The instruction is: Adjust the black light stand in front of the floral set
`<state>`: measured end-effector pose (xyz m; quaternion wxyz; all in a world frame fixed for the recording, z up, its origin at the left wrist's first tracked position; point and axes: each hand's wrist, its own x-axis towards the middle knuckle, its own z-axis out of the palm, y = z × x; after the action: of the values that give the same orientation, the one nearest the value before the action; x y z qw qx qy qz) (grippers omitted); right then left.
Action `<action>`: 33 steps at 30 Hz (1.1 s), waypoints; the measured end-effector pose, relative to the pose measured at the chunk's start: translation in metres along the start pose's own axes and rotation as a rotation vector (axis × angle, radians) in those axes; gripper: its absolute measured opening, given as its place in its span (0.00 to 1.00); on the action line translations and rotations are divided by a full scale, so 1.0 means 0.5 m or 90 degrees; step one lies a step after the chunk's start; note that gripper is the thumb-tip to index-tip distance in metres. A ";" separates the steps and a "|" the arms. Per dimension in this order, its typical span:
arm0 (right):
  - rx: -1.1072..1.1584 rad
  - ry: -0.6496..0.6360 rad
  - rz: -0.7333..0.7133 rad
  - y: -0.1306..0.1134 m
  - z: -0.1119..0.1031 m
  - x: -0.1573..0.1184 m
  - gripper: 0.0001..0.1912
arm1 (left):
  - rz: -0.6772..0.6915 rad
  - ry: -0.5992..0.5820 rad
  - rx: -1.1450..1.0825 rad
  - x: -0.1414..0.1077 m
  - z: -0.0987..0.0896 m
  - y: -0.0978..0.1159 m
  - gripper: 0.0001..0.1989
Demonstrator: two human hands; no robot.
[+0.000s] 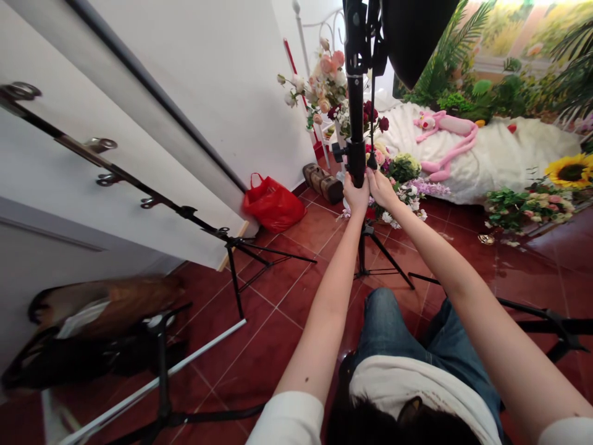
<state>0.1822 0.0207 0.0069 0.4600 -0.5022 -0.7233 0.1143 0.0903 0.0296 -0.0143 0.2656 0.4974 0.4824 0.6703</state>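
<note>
A black light stand (pixel 356 117) rises upright in front of me, with a dark lamp head or softbox (pixel 417 37) at its top, partly cut off by the frame. My left hand (pixel 356 196) is wrapped round the pole just below its clamp collar (pixel 356 153). On the pole's right side, my right hand (pixel 382 189) is closed against it, its fingertips partly hidden. A thin black cord (pixel 372 117) hangs beside the pole, its thicker lower end close to my right fingers. The stand's tripod legs (pixel 386 256) spread on the floor below.
Another black stand with clips (pixel 106 164) slants across the left, by a white backdrop. A red plastic bag (pixel 273 204) sits against the wall. Artificial flowers (pixel 327 80) and a white-draped bed with a pink plush toy (pixel 445 133) lie beyond. More tripod legs (pixel 551 318) stand right.
</note>
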 end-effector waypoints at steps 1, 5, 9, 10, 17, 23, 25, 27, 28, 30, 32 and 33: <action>-0.009 -0.004 -0.001 0.001 0.002 0.004 0.41 | 0.000 0.000 -0.002 0.000 -0.001 0.002 0.12; -0.045 -0.055 -0.021 0.006 0.001 0.022 0.37 | 0.008 -0.007 -0.005 0.000 -0.004 0.006 0.10; -0.041 -0.121 -0.046 0.007 -0.007 0.038 0.32 | 0.008 -0.020 0.005 0.003 -0.007 0.007 0.09; -0.032 -0.125 -0.049 0.007 -0.008 0.039 0.32 | 0.008 -0.022 0.005 0.004 -0.008 0.007 0.09; 0.084 0.032 0.058 0.039 0.012 -0.053 0.36 | 0.021 -0.015 0.006 -0.001 -0.006 0.009 0.11; 0.142 0.011 0.166 0.096 0.016 -0.123 0.33 | 0.027 -0.011 0.009 0.002 -0.002 0.004 0.11; 0.096 0.017 0.128 0.090 0.007 -0.114 0.31 | 0.029 -0.018 0.005 0.003 -0.003 0.003 0.11; 0.020 0.001 0.036 0.071 -0.006 -0.097 0.29 | 0.030 -0.022 0.009 0.004 -0.005 0.005 0.11; -0.024 -0.015 -0.013 0.060 -0.013 -0.089 0.28 | 0.030 -0.022 0.014 0.004 -0.006 0.006 0.11; -0.109 -0.052 -0.080 0.037 -0.028 -0.077 0.29 | 0.025 -0.023 0.033 0.003 -0.008 0.010 0.11; -0.179 -0.085 -0.101 0.018 -0.043 -0.070 0.30 | 0.018 -0.026 0.056 0.002 -0.009 0.014 0.11; -0.208 -0.101 -0.102 0.010 -0.050 -0.068 0.31 | 0.017 -0.029 0.065 0.002 -0.010 0.016 0.11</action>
<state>0.2073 -0.0124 -0.0012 0.3215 -0.5007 -0.8037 -0.0027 0.0865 0.0254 -0.0071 0.2415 0.5317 0.5033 0.6369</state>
